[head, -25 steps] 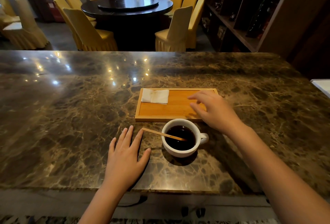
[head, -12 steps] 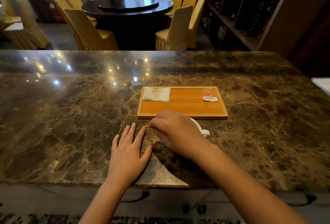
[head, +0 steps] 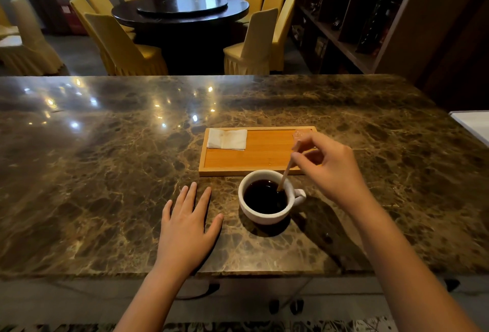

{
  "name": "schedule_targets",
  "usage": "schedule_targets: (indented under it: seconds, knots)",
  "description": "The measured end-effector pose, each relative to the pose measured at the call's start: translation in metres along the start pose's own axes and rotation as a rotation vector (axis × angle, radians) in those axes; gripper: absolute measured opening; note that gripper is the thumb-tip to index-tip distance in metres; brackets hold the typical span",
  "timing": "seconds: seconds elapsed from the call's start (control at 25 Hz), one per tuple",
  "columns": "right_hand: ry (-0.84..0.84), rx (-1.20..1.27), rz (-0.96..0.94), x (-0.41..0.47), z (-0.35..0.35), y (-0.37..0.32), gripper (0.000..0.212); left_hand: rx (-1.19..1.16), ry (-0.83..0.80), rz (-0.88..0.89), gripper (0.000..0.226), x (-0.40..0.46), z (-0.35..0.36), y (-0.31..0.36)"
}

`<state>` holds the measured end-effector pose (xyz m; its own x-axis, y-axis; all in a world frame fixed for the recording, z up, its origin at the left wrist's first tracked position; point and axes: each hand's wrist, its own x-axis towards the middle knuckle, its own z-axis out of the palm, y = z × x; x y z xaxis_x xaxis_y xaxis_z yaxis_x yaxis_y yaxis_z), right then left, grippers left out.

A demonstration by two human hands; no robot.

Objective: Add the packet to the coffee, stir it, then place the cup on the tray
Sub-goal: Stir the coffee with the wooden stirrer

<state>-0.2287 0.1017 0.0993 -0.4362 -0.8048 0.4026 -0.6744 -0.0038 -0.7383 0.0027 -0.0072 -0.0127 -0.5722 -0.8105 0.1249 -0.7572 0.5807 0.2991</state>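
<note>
A white cup (head: 267,215) of dark coffee stands on the marble counter just in front of a wooden tray (head: 259,158). My right hand (head: 330,166) pinches a thin wooden stir stick (head: 287,170) held nearly upright, its lower tip dipped in the coffee near the cup's right rim. A small pinkish packet (head: 301,133) lies at the tray's far right corner, partly hidden behind my fingers. My left hand (head: 188,223) rests flat and spread on the counter, left of the cup and not touching it.
A folded white napkin (head: 227,140) lies on the tray's far left corner. The brown marble counter (head: 105,173) stretches wide to both sides. A white object (head: 473,125) sits at the right edge. Behind are a round dark table, yellow chairs and shelves.
My right hand left the tray, reached over the cup to the stick that lay across the rim, and now holds it upright in the coffee. The packet lies on the tray. My left hand stayed put.
</note>
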Motion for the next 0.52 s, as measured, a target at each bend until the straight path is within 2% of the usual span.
schedule_targets:
  seconds: [0.28,0.4,0.52]
  knots:
    - [-0.003,0.203,0.125,-0.034,-0.012,0.010,0.016,0.000,-0.010,0.001,0.064,0.001,-0.001,0.001]
    - [0.003,0.260,0.114,-0.047,-0.005,0.006,0.025,0.001,-0.010,0.001,0.064,0.000,-0.002,0.001]
    - [0.032,0.356,0.087,-0.055,0.014,0.005,0.022,-0.001,-0.017,0.001,0.064,0.000,-0.002,0.001]
